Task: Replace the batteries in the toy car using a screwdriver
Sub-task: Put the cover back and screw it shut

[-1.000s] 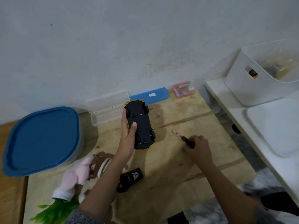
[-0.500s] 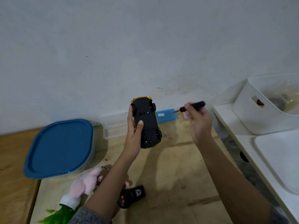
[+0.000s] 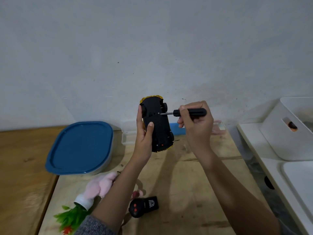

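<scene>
**Both hands raised at the car's underside**

Gripping with my left hand (image 3: 144,141), I am holding the toy car (image 3: 158,126) belly-up above the table (image 3: 186,184), thumb lying on its black underside. With my right hand (image 3: 196,126) I am pinching the screwdriver (image 3: 198,112), its tip meeting the chassis by the far wheels. At the left, a tub (image 3: 79,146) is sitting under its blue lid, contents hidden. Behind the car a clear box (image 3: 128,135) is lying, contents unclear. On the right, a white bin (image 3: 279,138) is holding something brownish, too blurred to name.
</scene>
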